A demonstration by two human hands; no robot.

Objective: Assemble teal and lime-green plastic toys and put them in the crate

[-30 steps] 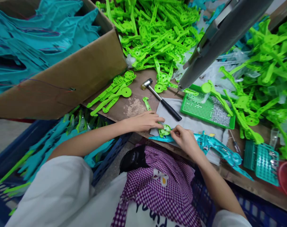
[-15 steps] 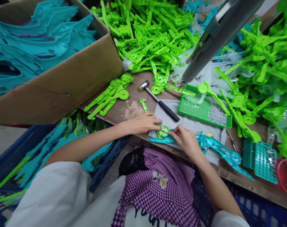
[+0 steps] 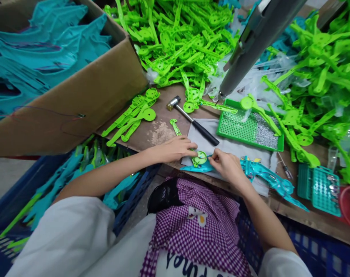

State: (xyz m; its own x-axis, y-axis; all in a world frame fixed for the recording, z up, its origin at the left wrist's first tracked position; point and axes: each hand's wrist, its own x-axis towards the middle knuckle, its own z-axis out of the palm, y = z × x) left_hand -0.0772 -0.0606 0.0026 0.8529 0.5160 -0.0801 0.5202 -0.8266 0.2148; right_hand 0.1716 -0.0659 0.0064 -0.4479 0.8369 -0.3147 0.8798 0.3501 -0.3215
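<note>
My left hand (image 3: 177,149) is closed on the edge of a lime-green plastic part (image 3: 175,126), whose round end (image 3: 200,156) shows beyond my fingertips. That round end lies over a long turquoise plastic piece (image 3: 274,182) at the table's front edge. Just right of the disc, my right hand (image 3: 227,164) is closed in a pinch. Something thin seems to reach from its fingertips toward the disc, too small to make out. The turquoise piece passes beneath my right hand, which hides its middle. A grey cloth (image 3: 189,134) is spread under the work.
A mallet with a black handle (image 3: 206,132) lies beyond my hands. The green tray (image 3: 235,134) holds small metal pieces. Overhead, a grey tool (image 3: 244,54) slants down. Lime-green parts (image 3: 175,50) are heaped behind; a cardboard box (image 3: 77,88) of turquoise pieces stands left. A screwdriver (image 3: 287,169) lies right.
My right hand has drawn slightly right from the green disc, uncovering more of it. My left hand stays at the part's edge. The whole view has shifted a little.
</note>
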